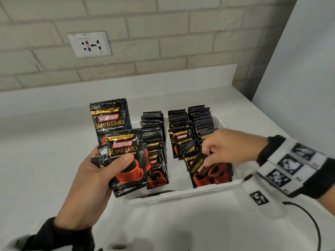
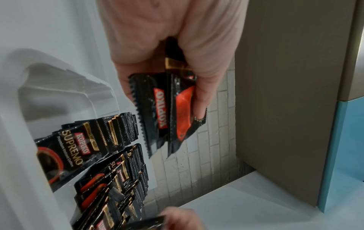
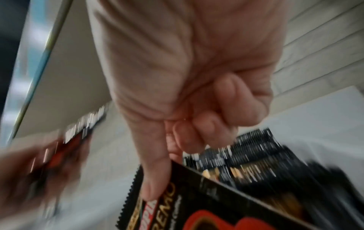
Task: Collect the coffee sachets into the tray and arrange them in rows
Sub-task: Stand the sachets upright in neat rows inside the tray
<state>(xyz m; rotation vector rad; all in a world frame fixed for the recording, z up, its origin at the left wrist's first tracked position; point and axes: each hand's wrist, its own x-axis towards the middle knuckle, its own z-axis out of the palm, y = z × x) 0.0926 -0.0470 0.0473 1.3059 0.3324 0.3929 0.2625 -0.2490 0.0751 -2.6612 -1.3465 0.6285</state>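
A white tray point(image 1: 181, 193) on the counter holds rows of black Kopiko coffee sachets point(image 1: 154, 127) standing on edge. My left hand point(image 1: 101, 169) grips a fanned bunch of sachets point(image 1: 126, 156) just left of the tray; the left wrist view shows that bunch point(image 2: 169, 112) pinched between thumb and fingers. Over the tray's right rows, my right hand point(image 1: 217, 151) pinches one sachet point(image 1: 201, 164) by its top edge. The right wrist view is blurred, with the thumb lying on that sachet point(image 3: 177, 199).
The white counter point(image 1: 45, 169) runs left and in front of the tray. A brick wall with a socket plate point(image 1: 89, 44) stands behind, and a white panel point(image 1: 299, 69) rises at the right. A black cable point(image 1: 313, 227) trails from my right wrist band.
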